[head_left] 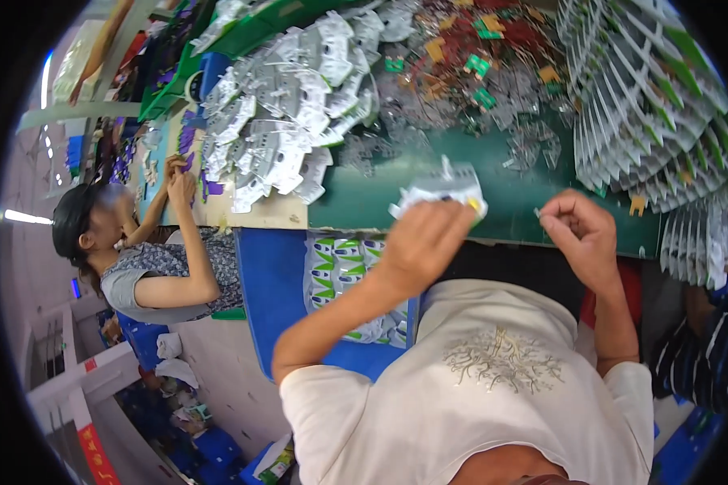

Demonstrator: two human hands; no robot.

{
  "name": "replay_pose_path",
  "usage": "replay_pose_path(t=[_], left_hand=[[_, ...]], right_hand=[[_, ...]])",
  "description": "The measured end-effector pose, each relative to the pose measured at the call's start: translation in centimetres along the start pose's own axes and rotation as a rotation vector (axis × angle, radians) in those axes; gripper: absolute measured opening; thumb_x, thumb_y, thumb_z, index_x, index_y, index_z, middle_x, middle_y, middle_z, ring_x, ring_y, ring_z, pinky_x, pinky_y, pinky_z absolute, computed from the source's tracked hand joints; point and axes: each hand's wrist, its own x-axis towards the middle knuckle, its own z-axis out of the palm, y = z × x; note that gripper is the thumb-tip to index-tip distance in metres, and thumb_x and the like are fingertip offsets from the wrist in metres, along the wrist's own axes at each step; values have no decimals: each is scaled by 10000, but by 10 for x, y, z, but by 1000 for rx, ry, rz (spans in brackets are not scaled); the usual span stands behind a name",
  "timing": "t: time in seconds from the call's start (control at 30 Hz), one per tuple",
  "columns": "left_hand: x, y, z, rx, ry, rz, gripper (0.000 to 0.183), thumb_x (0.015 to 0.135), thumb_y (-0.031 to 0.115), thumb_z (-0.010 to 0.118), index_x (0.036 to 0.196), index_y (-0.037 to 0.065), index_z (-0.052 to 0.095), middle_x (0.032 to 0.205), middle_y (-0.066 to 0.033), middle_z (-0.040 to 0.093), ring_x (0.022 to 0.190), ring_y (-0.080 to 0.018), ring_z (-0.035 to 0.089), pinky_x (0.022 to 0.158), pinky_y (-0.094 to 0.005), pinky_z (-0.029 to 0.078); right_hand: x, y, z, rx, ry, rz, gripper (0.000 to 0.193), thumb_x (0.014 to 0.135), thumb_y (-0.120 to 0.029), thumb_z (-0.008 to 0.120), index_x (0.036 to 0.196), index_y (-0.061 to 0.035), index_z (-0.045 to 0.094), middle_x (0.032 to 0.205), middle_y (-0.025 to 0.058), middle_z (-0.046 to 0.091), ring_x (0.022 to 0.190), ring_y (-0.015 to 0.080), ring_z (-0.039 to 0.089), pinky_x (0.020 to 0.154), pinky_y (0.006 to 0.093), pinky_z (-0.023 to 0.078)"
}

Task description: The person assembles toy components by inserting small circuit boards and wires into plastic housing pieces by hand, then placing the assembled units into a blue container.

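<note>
Near the front edge of the green worktable [356, 198], my left hand [429, 246] is closed on a white-and-grey plastic housing [453, 179], tilted away from me. A small yellow spot shows beside the fingertips. To its right, my right hand [578, 230] is raised over the table edge with thumb and forefinger pinched together. A tiny pale piece [539, 213] shows at those fingertips, too small to name. The two hands are apart.
Similar white housings [287, 105] are heaped on the left, and long stacked rows [639, 105] rise on the right. Clear plastic pieces [530, 133] and red-wired parts [493, 48] lie between. A blue bin [268, 315] holds packed pieces. Another person [162, 267] works at the left.
</note>
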Motion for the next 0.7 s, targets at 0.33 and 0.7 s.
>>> replay_pose_path(t=[0.33, 0.7], left_hand=[[-47, 27, 70, 22, 35, -267, 383, 704, 229, 817, 1022, 88, 657, 1111, -74, 621, 1123, -297, 556, 981, -474, 391], [-21, -43, 35, -304, 209, -275, 152, 779, 48, 728, 919, 22, 676, 877, -137, 684, 806, -323, 635, 781, -380, 507]], right_hand=[[19, 15, 50, -578, -87, -558, 108, 799, -19, 672, 838, -10, 572, 797, 112, 567, 676, 274, 632, 558, 392, 486], [28, 21, 61, -849, -347, -589, 199, 780, -16, 661, 974, -4, 623, 887, 94, 568, 756, 272, 644, 608, 383, 516]])
